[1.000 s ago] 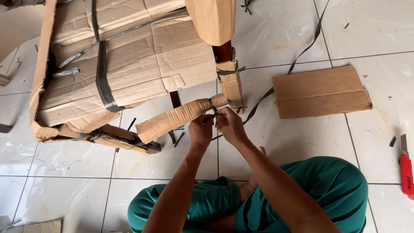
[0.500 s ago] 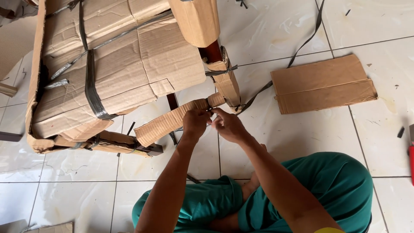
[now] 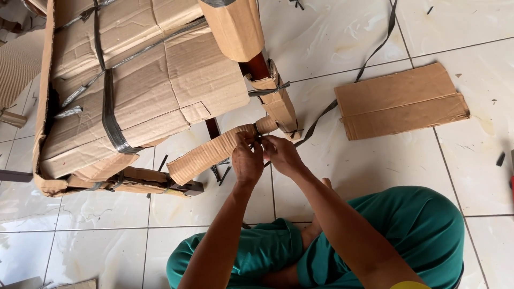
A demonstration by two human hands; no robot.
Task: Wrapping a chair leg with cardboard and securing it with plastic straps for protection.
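A piece of wooden furniture wrapped in brown cardboard (image 3: 144, 91) and dark strapping stands on the tiled floor in front of me. A lower crossbar wrapped in corrugated cardboard (image 3: 211, 152) runs between its legs. My left hand (image 3: 247, 159) grips the right end of that wrapping with fingers curled around it. My right hand (image 3: 281, 152) is beside it, fingers pinching at the same end of the wrapping, close to the wrapped front leg (image 3: 278, 104). What the fingertips pinch is too small to make out. I sit cross-legged in green trousers (image 3: 417, 230).
A flat folded cardboard sheet (image 3: 401, 101) lies on the white tiles at right. A loose dark strap (image 3: 369, 59) trails across the floor from the leg toward the top. Small strap offcuts (image 3: 500, 159) lie at right; a red object shows at the right edge.
The view has shifted slightly; both hands stay at the crossbar's right end, with the fingers working closer together on the wrapping.
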